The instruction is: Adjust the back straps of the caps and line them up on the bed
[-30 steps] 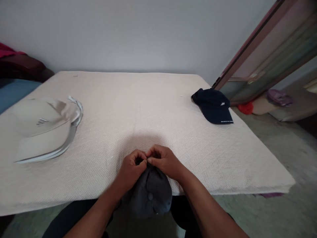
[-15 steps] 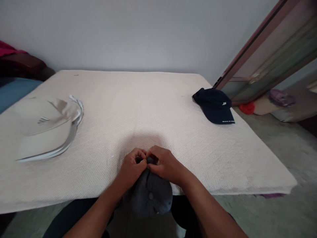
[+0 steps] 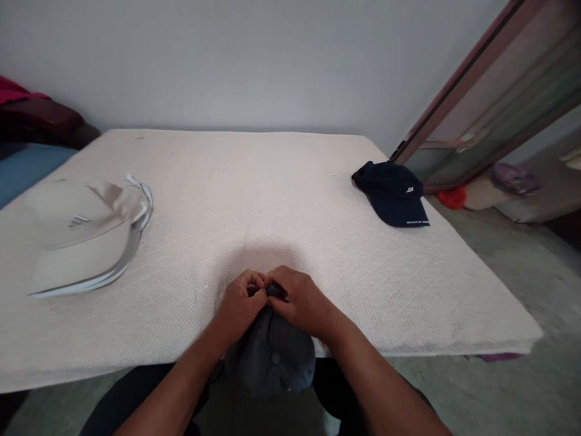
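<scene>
A dark grey cap (image 3: 281, 354) hangs over the table's front edge, its crown button facing up towards me. My left hand (image 3: 242, 303) pinches the cap's far edge from the left, thumb and fingers pressed together. Right beside it, my right hand (image 3: 293, 297) grips the same edge from the other side, and the fingertips of both hands meet. What exactly lies between the fingertips, perhaps a strap, is too small and covered to make out.
Stacked pale beige caps (image 3: 86, 230) lie on the left of the white-covered table (image 3: 254, 181). A navy cap (image 3: 397, 194) rests near the right edge. Behind the table is a grey wall (image 3: 236, 60), with a framed door (image 3: 454, 91) at the right.
Both hands stay pinched on the grey cap's edge, with only a very slight shift of the fingers. The other caps have not moved.
</scene>
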`<act>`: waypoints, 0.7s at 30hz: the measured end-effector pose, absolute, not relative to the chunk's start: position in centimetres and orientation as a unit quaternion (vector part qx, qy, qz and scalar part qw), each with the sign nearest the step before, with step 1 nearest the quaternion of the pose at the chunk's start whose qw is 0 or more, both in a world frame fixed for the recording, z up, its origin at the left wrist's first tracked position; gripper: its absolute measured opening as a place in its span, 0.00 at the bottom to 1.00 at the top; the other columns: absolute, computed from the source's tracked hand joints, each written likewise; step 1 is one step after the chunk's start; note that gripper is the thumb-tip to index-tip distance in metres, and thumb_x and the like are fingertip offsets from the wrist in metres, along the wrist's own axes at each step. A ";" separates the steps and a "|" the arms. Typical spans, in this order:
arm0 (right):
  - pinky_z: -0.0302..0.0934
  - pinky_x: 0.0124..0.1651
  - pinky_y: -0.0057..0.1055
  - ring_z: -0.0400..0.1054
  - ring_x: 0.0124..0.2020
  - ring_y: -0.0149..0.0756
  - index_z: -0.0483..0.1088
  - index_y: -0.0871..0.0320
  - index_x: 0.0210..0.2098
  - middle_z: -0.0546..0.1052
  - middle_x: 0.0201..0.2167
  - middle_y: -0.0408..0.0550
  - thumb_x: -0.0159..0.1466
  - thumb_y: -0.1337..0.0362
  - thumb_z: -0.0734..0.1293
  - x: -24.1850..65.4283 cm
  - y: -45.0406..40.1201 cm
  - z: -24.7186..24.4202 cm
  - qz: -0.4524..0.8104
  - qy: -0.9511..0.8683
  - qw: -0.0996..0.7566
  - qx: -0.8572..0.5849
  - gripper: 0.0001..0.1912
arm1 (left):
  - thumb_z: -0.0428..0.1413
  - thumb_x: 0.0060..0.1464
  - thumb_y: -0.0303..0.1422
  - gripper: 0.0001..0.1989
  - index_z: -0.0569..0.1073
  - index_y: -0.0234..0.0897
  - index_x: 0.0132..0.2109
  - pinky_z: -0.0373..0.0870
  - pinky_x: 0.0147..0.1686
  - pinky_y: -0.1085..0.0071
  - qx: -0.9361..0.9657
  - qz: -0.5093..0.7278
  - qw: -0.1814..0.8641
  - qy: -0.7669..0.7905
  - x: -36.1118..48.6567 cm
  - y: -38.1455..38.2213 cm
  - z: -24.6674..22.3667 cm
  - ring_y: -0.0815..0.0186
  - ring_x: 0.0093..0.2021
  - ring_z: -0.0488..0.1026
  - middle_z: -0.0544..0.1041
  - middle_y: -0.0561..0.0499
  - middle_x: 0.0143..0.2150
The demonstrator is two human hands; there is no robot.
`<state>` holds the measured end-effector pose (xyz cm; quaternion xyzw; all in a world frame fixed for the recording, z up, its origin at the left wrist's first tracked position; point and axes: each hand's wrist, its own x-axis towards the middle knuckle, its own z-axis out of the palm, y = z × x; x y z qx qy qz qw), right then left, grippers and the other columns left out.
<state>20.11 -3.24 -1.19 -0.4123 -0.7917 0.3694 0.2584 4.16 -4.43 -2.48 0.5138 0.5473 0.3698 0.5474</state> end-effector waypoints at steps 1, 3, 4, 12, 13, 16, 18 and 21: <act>0.54 0.37 0.29 0.63 0.35 0.33 0.65 0.57 0.35 0.70 0.33 0.45 0.56 0.73 0.63 20.1 -3.2 -1.3 0.368 -0.793 0.259 -0.410 0.08 | 0.52 0.43 0.26 0.04 0.63 0.38 0.26 0.62 0.36 0.69 0.519 0.368 0.543 0.548 4.2 -4.4 -2.5 0.66 0.33 0.66 0.70 0.52 0.31; 0.53 0.36 0.28 0.62 0.33 0.32 0.65 0.57 0.34 0.70 0.31 0.44 0.55 0.73 0.63 20.0 -3.2 -1.4 0.367 -0.793 0.260 -0.410 0.08 | 0.51 0.43 0.26 0.04 0.63 0.38 0.26 0.62 0.35 0.69 0.528 0.363 0.536 0.550 4.2 -4.3 -2.4 0.66 0.33 0.66 0.70 0.52 0.31; 0.53 0.36 0.28 0.62 0.33 0.32 0.65 0.57 0.34 0.70 0.31 0.44 0.55 0.73 0.63 20.0 -3.1 -1.4 0.366 -0.793 0.261 -0.412 0.07 | 0.51 0.43 0.25 0.04 0.63 0.38 0.26 0.62 0.35 0.70 0.529 0.360 0.535 0.551 4.2 -4.3 -2.4 0.66 0.32 0.65 0.70 0.52 0.30; 0.54 0.34 0.27 0.63 0.31 0.32 0.66 0.57 0.34 0.71 0.30 0.43 0.54 0.71 0.64 19.9 -3.3 -1.0 0.369 -0.779 0.265 -0.433 0.08 | 0.52 0.44 0.27 0.05 0.63 0.37 0.24 0.58 0.27 0.73 0.454 0.366 0.599 0.549 3.9 -4.3 -2.7 0.69 0.27 0.62 0.66 0.55 0.25; 0.54 0.34 0.27 0.63 0.31 0.32 0.66 0.57 0.34 0.71 0.30 0.43 0.54 0.71 0.64 19.9 -3.3 -0.9 0.370 -0.778 0.266 -0.433 0.08 | 0.52 0.44 0.28 0.05 0.64 0.36 0.24 0.58 0.27 0.73 0.435 0.368 0.616 0.543 3.9 -4.4 -2.8 0.70 0.26 0.62 0.66 0.55 0.25; 0.54 0.35 0.27 0.64 0.31 0.31 0.67 0.57 0.35 0.72 0.30 0.43 0.55 0.70 0.65 19.9 -3.3 -0.8 0.371 -0.775 0.270 -0.434 0.08 | 0.54 0.44 0.29 0.05 0.64 0.36 0.25 0.58 0.26 0.73 0.364 0.381 0.677 0.514 3.9 -4.5 -2.8 0.70 0.25 0.62 0.66 0.56 0.24; 0.55 0.35 0.27 0.65 0.31 0.31 0.67 0.56 0.35 0.72 0.30 0.42 0.55 0.70 0.65 19.9 -3.3 -0.8 0.377 -0.772 0.272 -0.434 0.07 | 0.54 0.43 0.28 0.05 0.64 0.36 0.24 0.58 0.26 0.74 0.320 0.391 0.709 0.492 4.0 -4.5 -2.7 0.71 0.24 0.63 0.66 0.57 0.23; 0.55 0.36 0.27 0.66 0.33 0.32 0.68 0.56 0.35 0.73 0.31 0.42 0.56 0.69 0.66 20.2 -3.2 -0.8 0.390 -0.766 0.273 -0.433 0.07 | 0.55 0.41 0.28 0.05 0.64 0.36 0.24 0.59 0.26 0.74 0.288 0.398 0.727 0.480 4.2 -4.6 -2.4 0.71 0.24 0.63 0.66 0.57 0.22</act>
